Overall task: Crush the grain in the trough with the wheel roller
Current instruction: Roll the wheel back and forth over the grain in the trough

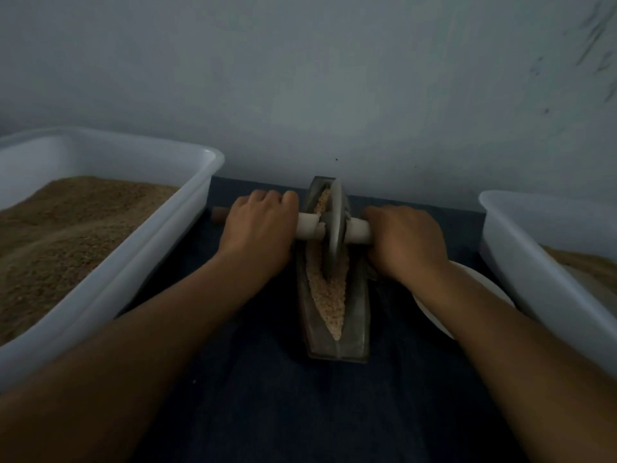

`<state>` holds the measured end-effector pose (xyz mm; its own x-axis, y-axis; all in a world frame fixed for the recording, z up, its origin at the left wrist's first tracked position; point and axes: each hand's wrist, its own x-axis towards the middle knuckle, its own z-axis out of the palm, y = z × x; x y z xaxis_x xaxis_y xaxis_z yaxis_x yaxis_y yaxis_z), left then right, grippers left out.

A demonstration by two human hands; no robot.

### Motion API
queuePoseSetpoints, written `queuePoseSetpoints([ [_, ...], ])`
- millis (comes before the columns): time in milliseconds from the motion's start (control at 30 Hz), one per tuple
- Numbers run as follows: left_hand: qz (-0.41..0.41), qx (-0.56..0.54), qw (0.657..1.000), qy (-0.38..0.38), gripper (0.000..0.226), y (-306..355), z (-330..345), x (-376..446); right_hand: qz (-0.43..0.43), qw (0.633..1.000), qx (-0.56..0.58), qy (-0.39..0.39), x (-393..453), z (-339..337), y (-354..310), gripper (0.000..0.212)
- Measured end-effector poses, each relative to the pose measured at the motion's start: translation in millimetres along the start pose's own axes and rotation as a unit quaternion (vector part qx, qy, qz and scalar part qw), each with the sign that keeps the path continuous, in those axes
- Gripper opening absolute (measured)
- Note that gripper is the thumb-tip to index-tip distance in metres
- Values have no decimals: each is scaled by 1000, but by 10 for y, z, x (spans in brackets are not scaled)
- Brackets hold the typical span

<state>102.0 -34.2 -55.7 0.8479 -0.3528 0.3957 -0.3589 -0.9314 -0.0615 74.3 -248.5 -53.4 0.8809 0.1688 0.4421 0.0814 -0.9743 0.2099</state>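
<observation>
Dim blue-grey wall behind, dark blue cloth (260,396) over the work surface, and we're right in the thick of the grinding. Left hand (258,228) is wrapped over the axle handle on its side, fingers curled down over the top; right hand (405,240) mirrors it, clenched round the other end of the handle. 2 hands, 1 on each side: that looks like the way to keep the disc upright and press evenly while it rolls. Between them stands the wheel roller (335,228), a thin grey disc, smooth and metallic-looking, on a pale cylindrical axle (360,231), a brown tip (218,216) poking out beyond the left hand. Its edge sits down in the groove, toward the far half of the trough (359,315), a long, boat-shaped, dull grey vessel lying lengthwise away from the person, so the stroke runs forward and back. Grain (329,302) lies in the narrow channel, coarse, pale tan, crumbly, parted on either side of the disc; much of it looks still gritty, so I'd judge the crushing is underway, not finished. Outward now: a white plastic tub (133,262) on the left, heaped with brown granular material; another white tub (534,262) on the right holds similar stuff; a white plate (434,315) peeks from under the right forearm.
</observation>
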Motion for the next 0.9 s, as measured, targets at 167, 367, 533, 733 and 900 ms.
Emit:
queuePoseSetpoints([
  [167, 17, 15, 999, -29, 49, -48, 44, 387, 33, 992, 44, -110, 419, 122, 135, 23],
  [367, 38, 4, 995, -97, 52, -160, -18, 627, 38, 987, 37, -154, 623, 116, 167, 25],
  [533, -4, -5, 996, -86, 31, -99, -2, 387, 37, 994, 16, -97, 436, 98, 91, 20],
  [733, -22, 38, 996, -74, 30, 72, -198, -11, 14, 999, 36, -6, -186, -58, -27, 21],
  [900, -2, 52, 998, 26, 28, 159, -326, -464, 11, 996, 87, -3, -580, -280, -105, 11],
])
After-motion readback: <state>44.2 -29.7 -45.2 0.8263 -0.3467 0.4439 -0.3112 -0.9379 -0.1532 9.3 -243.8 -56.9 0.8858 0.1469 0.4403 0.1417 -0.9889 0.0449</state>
